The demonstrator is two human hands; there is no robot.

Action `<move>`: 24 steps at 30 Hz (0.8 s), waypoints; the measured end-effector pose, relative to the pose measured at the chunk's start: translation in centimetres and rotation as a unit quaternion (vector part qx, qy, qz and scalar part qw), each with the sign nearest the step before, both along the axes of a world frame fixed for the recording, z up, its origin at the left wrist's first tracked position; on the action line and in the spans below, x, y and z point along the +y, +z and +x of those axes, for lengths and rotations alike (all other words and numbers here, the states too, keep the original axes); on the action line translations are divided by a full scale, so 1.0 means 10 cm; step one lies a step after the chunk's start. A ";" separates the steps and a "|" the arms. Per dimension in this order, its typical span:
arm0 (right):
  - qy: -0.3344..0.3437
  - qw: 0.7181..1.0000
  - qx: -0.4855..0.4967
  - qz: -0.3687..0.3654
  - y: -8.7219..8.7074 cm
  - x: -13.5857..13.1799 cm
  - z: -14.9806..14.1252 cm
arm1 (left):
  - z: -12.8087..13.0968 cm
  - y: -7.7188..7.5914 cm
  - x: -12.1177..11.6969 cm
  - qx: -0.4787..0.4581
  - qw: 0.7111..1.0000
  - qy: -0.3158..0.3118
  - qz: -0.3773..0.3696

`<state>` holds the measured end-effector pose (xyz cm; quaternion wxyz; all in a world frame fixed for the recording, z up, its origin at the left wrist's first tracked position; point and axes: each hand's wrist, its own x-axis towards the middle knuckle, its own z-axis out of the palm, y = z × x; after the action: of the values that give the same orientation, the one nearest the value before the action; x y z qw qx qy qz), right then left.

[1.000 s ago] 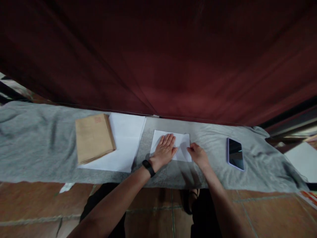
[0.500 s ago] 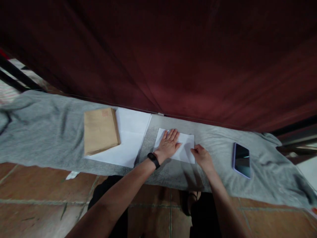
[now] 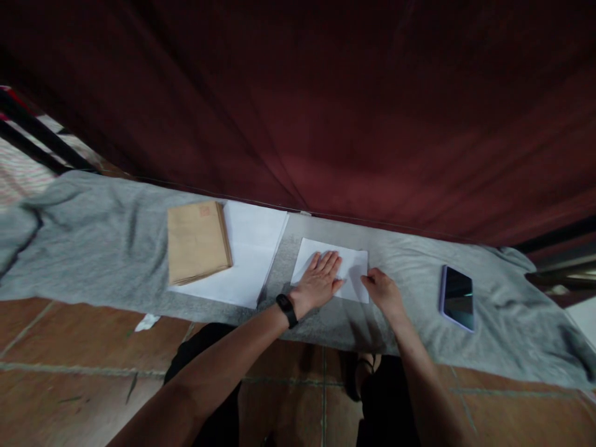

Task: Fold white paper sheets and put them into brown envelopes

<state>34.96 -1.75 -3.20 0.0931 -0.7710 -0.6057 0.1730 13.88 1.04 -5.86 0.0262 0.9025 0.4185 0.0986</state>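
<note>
head view, looking down on a small white sheet (image 3: 352, 267) spread on grey cloth (image 3: 421, 267). over the left and middle of the sheet, find the left hand (image 3: 319, 285) laid flat, palm down, with fingers straight and a little apart and with thumb pointing toward the sheet's right half. gripping nothing there, only covering paper under palm and fingers, leaving a narrow bare strip beyond the fingertips and a wider bare patch right of the thumb. at the sheet's right edge, find the right hand (image 3: 384, 292) with fingers curled in and with thumb at that edge; cannot tell whether pinching the paper or merely touching. just off the sheet's near left corner, note a black wristband (image 3: 287, 310). farther left of the sheet, see a stack of brown paper (image 3: 195, 242), marked in red near one corner, resting on larger white paper (image 3: 254, 248). well right of the sheet, past the right hand, see a phone (image 3: 459, 298) with dark screen up. beyond the sheet, see dark red cloth (image 3: 316, 124).
</note>
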 end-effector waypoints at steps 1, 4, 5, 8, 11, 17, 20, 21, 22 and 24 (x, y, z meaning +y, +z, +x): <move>-0.003 1.000 -0.003 -0.002 0.00 0.00 0.00 | 0.00 0.01 -0.03 0.000 1.000 -0.003 0.000; -0.013 1.000 -0.006 -0.006 0.02 0.00 -0.02 | -0.03 0.04 -0.12 0.001 1.000 -0.010 0.004; -0.014 1.000 -0.006 -0.007 0.03 0.00 -0.03 | -0.04 0.05 -0.15 0.002 1.000 -0.014 0.005; -0.008 1.000 -0.010 -0.007 0.05 0.00 -0.04 | -0.08 0.09 -0.25 0.010 1.000 -0.029 0.000; -0.006 1.000 -0.015 -0.008 0.06 0.01 -0.05 | -0.10 0.12 -0.38 0.019 0.999 -0.044 -0.002; -0.016 0.999 -0.027 -0.008 0.07 0.02 -0.07 | -0.10 0.12 -0.64 0.029 0.999 -0.043 0.004; -0.015 1.000 -0.021 -0.012 0.09 0.04 -0.08 | -0.12 0.16 -0.75 0.033 0.998 -0.050 0.002; -0.014 1.000 -0.019 -0.013 0.09 0.04 -0.08 | -0.14 0.17 -0.78 0.034 0.998 -0.054 0.000; -0.013 1.000 -0.019 -0.012 0.10 0.04 -0.08 | -0.15 0.19 -0.81 0.035 0.998 -0.059 -0.002; -0.015 1.000 -0.025 -0.009 0.11 0.02 -0.09 | -0.18 0.23 -0.86 0.035 0.997 -0.066 -0.006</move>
<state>34.10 -1.56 -2.11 0.0733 -0.7847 -0.5949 0.1578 12.06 -7.58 -3.57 0.0238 0.9310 0.3589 0.0623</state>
